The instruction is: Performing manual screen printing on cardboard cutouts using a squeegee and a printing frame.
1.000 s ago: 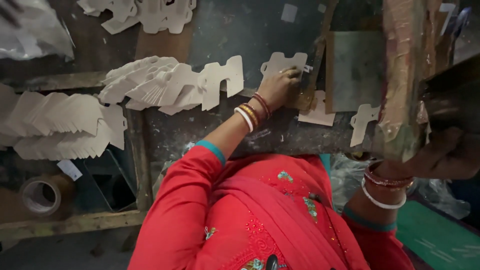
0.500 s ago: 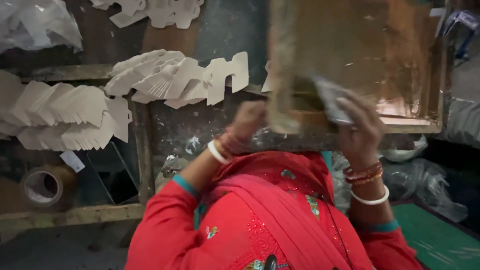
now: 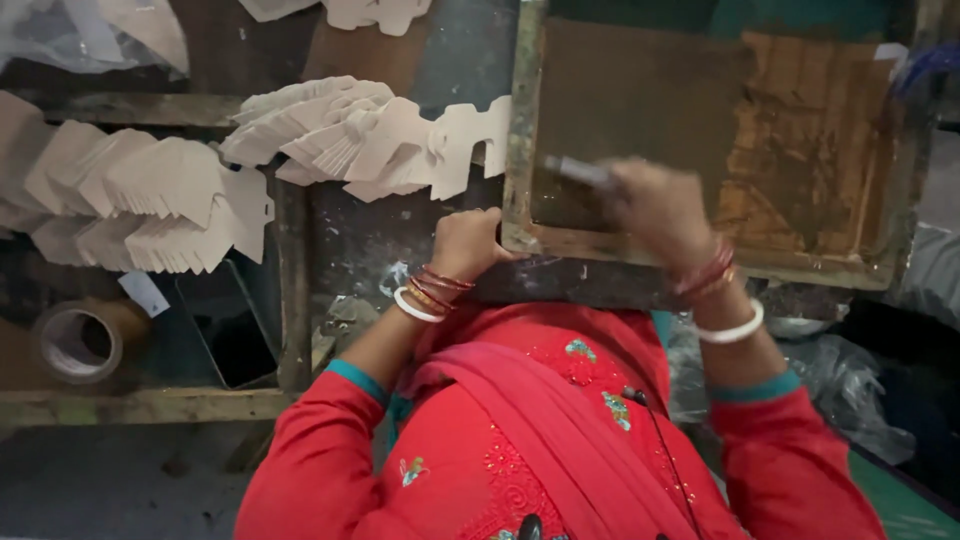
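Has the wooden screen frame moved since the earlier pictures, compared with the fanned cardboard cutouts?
Yes. The wooden screen frame has come down flat, its left edge now beside the fanned cardboard cutouts; earlier it stood raised and tilted to their right.

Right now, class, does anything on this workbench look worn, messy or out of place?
Yes. The framed screen is blotched with rusty stains on its right part, worn-looking. Fanned cardboard cut-outs overhang the bench edge. The right hand and left hand rest on the frame.

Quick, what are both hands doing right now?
Left hand: closed on the near corner of the wooden screen frame.
Right hand: closed around a blurred tool handle over the frame.
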